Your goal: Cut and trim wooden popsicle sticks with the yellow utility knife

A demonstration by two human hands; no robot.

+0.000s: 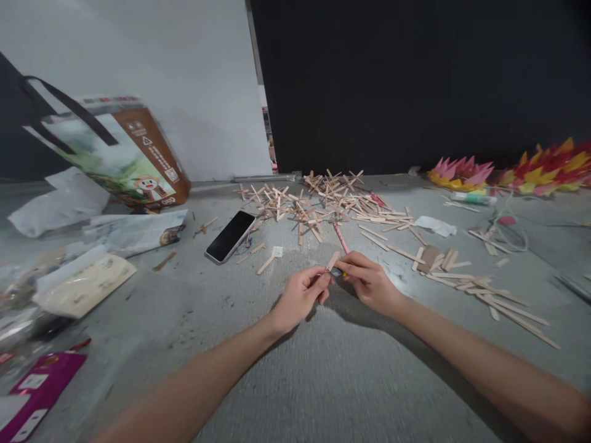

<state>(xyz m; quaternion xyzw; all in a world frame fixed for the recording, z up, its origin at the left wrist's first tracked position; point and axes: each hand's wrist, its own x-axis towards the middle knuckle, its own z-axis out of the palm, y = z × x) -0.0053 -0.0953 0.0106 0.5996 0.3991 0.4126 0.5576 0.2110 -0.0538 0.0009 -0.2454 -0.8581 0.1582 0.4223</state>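
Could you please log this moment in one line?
left hand: pinching wooden stick | right hand: at small dark object | beyond: stick pile | left side: phone

The phone is positioned between the bag and the stick pile; loose sticks are laid at right, before the paper flowers.

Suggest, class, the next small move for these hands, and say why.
I'd probably steady the short wooden stick with the left hand before moving the right hand: both hands meet closely there, and the stick's lower end sits beside a small dark object, too small to identify, so a slip seems possible.
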